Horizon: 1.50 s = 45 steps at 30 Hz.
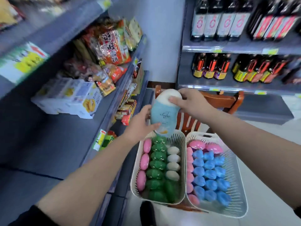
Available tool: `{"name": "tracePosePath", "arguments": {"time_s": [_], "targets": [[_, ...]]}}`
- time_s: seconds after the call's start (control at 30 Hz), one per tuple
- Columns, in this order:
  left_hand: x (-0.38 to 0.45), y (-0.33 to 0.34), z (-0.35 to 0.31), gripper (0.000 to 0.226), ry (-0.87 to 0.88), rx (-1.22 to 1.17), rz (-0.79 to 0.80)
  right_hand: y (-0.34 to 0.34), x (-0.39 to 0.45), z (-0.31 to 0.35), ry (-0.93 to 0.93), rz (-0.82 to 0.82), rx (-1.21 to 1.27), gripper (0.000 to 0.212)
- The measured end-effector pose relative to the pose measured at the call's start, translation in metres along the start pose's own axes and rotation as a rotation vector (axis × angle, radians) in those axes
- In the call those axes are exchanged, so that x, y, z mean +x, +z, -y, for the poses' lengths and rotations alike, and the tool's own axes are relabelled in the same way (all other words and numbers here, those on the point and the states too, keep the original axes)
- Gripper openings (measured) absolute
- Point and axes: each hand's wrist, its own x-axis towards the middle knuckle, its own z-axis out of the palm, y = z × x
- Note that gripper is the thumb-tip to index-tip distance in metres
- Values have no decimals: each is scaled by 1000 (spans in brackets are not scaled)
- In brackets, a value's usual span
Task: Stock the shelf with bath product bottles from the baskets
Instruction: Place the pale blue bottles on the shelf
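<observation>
Both hands grip a pale-blue plastic bottle with a white rounded cap point(164, 111): the right hand point(190, 101) curls round the cap, the left hand point(140, 123) round its lower body, above the two white slotted baskets point(182, 139) of bottles.

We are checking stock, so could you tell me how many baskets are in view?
2: the left basket and the right basket sit side by side below the hands, both full of bottles.
</observation>
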Motion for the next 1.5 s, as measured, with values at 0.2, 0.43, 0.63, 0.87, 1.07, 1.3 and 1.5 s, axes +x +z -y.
{"name": "tracePosePath", "arguments": {"time_s": [0.2,0.43,0.63,0.87,1.07,1.3,1.5], "targets": [[-71,-25,-65,44,42,-125,-253,-19,-29,74,-80,92,123,29],[-170,-72,-123,43,111,-69,-564,1,-72,164,-290,236,279,12],[-270,-122,-148,40,109,-46,-794,46,-125,237,-320,463,549,8],[-389,-173,-170,42,101,-60,-977,106,-198,314,-447,672,800,18],[-487,-205,-184,40,70,-20,-1114,164,-262,365,-538,854,859,28],[-582,-230,-179,44,14,33,-1279,233,-322,408,-666,1028,859,41],[-645,-238,-176,42,-88,67,-1436,285,-356,444,-704,1210,831,41]]}}
